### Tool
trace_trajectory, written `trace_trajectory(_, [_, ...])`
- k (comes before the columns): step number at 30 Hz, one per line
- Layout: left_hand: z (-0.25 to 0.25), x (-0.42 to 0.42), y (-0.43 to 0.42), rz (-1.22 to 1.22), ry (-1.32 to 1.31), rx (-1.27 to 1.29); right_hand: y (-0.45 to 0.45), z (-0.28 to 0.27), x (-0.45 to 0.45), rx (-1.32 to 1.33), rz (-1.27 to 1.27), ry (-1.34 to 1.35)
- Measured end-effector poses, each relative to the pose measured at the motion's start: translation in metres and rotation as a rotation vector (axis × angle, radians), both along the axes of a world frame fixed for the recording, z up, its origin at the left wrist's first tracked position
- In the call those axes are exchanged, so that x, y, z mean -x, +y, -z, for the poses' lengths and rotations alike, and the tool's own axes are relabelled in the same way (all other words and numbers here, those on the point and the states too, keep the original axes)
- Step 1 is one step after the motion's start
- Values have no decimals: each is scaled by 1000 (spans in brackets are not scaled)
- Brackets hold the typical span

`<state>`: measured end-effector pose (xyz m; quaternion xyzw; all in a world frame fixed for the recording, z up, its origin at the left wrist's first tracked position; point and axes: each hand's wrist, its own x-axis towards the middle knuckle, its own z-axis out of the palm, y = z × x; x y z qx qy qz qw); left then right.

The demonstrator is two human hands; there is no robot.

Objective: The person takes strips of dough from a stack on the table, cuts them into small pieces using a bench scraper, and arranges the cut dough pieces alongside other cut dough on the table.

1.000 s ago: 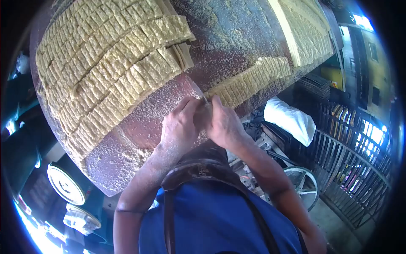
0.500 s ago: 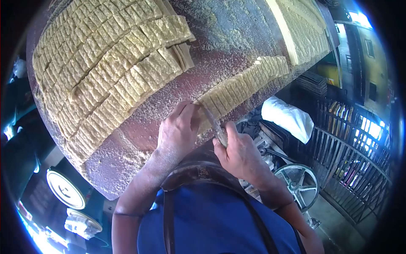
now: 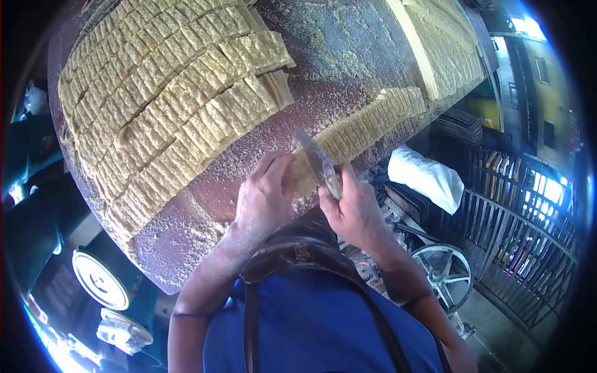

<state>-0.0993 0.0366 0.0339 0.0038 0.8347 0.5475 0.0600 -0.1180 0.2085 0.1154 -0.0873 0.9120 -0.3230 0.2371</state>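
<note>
Moved: right grip (image 3: 349, 208), apart from the left grip (image 3: 267, 189) compared with a second ago, clamped on knife (image 3: 318, 160) — stiff, probably light, best taken by its handle (image 3: 334, 186). Scored strip (image 3: 364, 129), extending beyond both grips: likely soft, fragile; support flat. Left grip beside its near end — closure hidden, cannot tell.

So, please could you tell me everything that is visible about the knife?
The knife has a broad, greyish blade that looks like metal, with pale smears on it. It narrows to a tip pointing forward and left, away from the body. The right hand grips its handle, so only a pale, yellowish part shows. The blade crosses over the sliced strip, just right of the left hand; whether it touches the strip, I cannot tell.
</note>
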Motion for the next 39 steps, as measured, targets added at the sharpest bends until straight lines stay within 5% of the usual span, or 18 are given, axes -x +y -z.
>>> trace_trajectory(10, [5, -3, -2, 18, 18, 60, -8, 5, -21, -114, 30, -192])
trace_trajectory(12, [5, -2, -2, -11, 9, 73, -14, 51, -10, -98, 1, -74])
trace_trajectory(17, [8, -5, 0, -19, 17, 113, -13, 54, -3, -57, 1, -52])
trace_trajectory(21, [-3, -3, 3, -39, -2, 87, -3, 52, -18, 129, -80, 291])
trace_trajectory(23, [1, -9, 3, -34, -32, 95, -5, 54, -23, 7, -8, 49])
trace_trajectory(30, [-2, -14, -8, -51, -26, 25, -7, -13, -17, -57, -15, -9])
trace_trajectory(39, [9, -14, -15, -18, 4, 34, -17, -17, -55, -93, 31, -24])
